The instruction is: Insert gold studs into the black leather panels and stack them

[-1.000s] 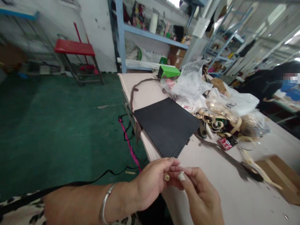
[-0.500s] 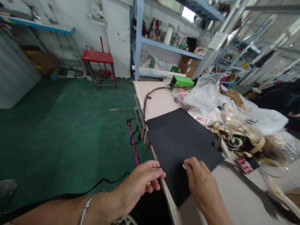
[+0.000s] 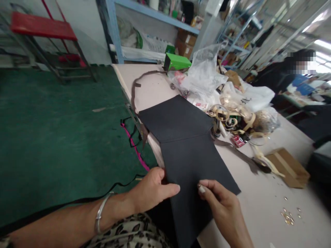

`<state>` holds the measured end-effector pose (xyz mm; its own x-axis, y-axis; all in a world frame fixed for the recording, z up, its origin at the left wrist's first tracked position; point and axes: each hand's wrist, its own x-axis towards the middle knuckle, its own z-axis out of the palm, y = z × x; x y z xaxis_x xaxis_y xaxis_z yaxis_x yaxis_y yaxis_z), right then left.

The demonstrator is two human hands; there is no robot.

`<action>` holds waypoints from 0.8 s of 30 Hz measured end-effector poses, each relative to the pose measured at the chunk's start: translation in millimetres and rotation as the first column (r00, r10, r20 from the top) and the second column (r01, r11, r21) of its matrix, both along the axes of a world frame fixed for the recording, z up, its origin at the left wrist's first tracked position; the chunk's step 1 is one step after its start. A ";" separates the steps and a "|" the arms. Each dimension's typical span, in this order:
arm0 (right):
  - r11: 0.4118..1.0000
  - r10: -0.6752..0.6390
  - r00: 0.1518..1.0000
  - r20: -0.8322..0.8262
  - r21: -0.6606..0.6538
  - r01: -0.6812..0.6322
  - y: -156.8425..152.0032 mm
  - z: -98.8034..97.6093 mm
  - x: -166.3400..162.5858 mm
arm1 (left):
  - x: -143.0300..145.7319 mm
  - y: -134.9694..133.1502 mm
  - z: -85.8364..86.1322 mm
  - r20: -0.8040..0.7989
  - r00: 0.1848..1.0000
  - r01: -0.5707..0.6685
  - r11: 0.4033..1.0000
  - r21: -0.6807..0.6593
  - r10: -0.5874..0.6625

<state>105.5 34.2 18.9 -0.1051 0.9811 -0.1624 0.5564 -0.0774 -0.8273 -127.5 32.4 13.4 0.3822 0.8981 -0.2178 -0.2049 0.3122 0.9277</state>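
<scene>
A black flat sheet of fabric or leather-like material (image 3: 191, 158) lies on the table, with a straight crease or seam across it. Its near end reaches past the table's front edge towards my lap. At its left edge is my left hand (image 3: 155, 187), thumb laid on top and the other fingers mostly hidden at or under the edge. Over the near part, my right hand (image 3: 219, 201) pinches thumb and forefinger together. Whatever sits between those fingertips is too small to make out.
Small shiny metal pieces (image 3: 288, 217) are scattered on the table (image 3: 258, 196) at right. A flat cardboard box (image 3: 288, 167), tape rolls (image 3: 231, 120), plastic bags (image 3: 207, 79) and a green box (image 3: 178, 62) stand beyond. A person (image 3: 281, 72) is at the far right.
The black sheet now stretches farther towards me, and its crease shows. My left thumb has come onto the sheet's edge. My right hand stays pinched. The view has swung right and down.
</scene>
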 end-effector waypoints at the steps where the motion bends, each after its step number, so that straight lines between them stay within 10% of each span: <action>1: 0.999 -0.029 0.997 -0.066 -0.041 0.026 2.8 -0.1 -3.9 | 1.7 -1.1 1.0 0.049 0.999 -0.013 1.000 -0.023 0.014; 12: 0.945 -0.155 0.947 -0.282 -0.321 0.059 33.3 3.8 -22.8 | 14.8 12.3 2.2 -0.109 0.988 -0.146 0.904 -0.402 0.110; 24: 0.957 -0.078 0.963 -0.256 -0.289 0.001 30.3 1.3 -29.7 | 15.0 9.7 0.7 -0.060 0.991 -0.137 0.884 -0.446 0.123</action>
